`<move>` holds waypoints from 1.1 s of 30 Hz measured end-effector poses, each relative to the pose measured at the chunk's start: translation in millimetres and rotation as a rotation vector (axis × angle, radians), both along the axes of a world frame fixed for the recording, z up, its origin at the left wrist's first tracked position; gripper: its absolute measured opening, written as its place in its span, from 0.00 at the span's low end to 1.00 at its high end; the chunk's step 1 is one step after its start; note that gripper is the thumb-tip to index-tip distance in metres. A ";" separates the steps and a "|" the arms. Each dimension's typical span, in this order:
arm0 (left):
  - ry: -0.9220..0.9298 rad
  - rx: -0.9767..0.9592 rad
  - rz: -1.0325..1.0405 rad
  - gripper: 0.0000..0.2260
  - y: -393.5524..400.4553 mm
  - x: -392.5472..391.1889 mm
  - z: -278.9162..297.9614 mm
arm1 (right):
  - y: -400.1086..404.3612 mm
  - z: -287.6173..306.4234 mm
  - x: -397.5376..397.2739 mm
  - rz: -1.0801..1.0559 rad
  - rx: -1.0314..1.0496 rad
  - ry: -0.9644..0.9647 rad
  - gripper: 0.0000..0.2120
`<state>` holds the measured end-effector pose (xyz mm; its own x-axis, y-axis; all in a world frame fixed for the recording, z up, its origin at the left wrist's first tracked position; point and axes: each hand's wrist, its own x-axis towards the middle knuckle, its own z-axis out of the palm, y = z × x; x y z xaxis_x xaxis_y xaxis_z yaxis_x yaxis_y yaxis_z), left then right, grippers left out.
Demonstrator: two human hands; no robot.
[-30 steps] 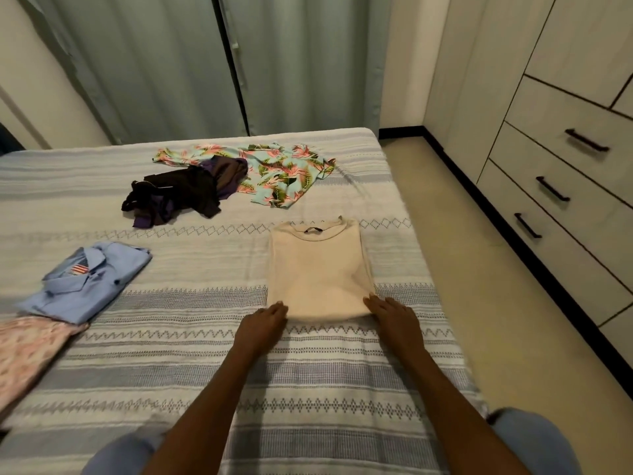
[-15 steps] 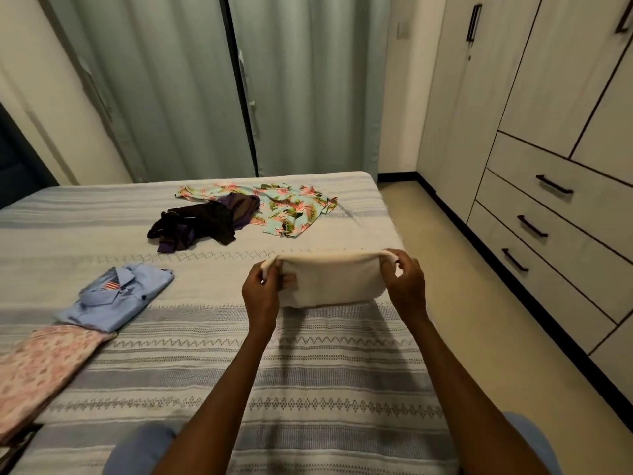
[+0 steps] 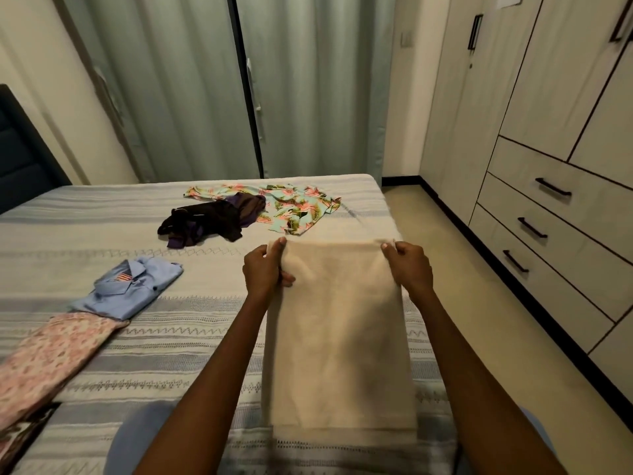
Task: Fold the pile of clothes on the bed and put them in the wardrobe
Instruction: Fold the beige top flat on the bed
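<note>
From the head camera we see our left hand [image 3: 265, 270] and our right hand [image 3: 409, 269] holding up the cream top [image 3: 339, 334]. Each hand pinches one top corner, thumb in front and fingers curled behind. The top hangs down between our arms, over the near part of the bed [image 3: 191, 341].

To do this fold well, we think we should keep both corners level and pull them gently apart, so the cloth stays flat. Then we lay it down slowly, edge on edge.

On the left lie a folded blue shirt [image 3: 128, 286] and a pink cloth [image 3: 51, 354]. Far off wait a dark bundle [image 3: 209, 221] and a flowery shirt [image 3: 291, 207]. The wardrobe [image 3: 548, 166] stands at the right.
</note>
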<state>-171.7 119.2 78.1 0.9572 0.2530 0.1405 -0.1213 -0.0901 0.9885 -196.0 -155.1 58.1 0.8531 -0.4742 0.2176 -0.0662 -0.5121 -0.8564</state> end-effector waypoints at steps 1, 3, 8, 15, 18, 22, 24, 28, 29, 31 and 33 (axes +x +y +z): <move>0.053 -0.006 -0.026 0.21 -0.3 7.7 -12.4 | -1.4 -9.8 4.0 0.000 -0.041 0.071 0.19; 0.172 0.009 -0.069 0.24 0.3 21.4 -41.5 | -0.7 -29.2 8.9 0.045 0.005 0.138 0.16; 0.295 -0.006 -0.096 0.21 1.9 26.3 -79.5 | -6.9 -83.3 20.3 0.154 0.210 0.175 0.17; 0.436 -0.207 -0.088 0.07 23.0 -14.3 -90.3 | 6.8 -108.0 -59.6 0.253 0.422 0.099 0.13; 0.552 0.002 -0.341 0.10 40.8 -46.8 -118.0 | 11.4 -133.2 -99.8 0.280 0.338 0.183 0.16; 0.630 0.304 -0.628 0.14 56.3 -73.9 -154.2 | 15.9 -163.5 -117.7 0.289 0.011 0.404 0.18; 0.596 0.364 -0.667 0.11 59.1 -72.5 -160.0 | 17.5 -168.4 -115.8 0.265 -0.145 0.441 0.20; 0.563 0.705 -0.694 0.10 53.7 -56.5 -149.6 | 29.4 -161.8 -100.1 0.141 -0.477 0.339 0.21; 0.522 0.867 -0.638 0.10 47.8 -56.9 -145.8 | 35.1 -160.1 -93.6 0.124 -0.508 0.265 0.17; 0.335 1.123 -0.416 0.13 30.8 -57.9 -144.0 | 52.4 -157.1 -79.1 0.160 -0.525 0.099 0.12; 0.105 1.140 -0.303 0.19 12.8 -58.3 -153.8 | 72.8 -158.4 -65.8 0.217 -0.555 0.005 0.16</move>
<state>-230.0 132.0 -75.7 0.9769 -0.2063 0.0552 -0.2122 -0.9076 0.3624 -261.7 -82.4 -100.2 0.9195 -0.1052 0.3788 0.0868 -0.8854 -0.4567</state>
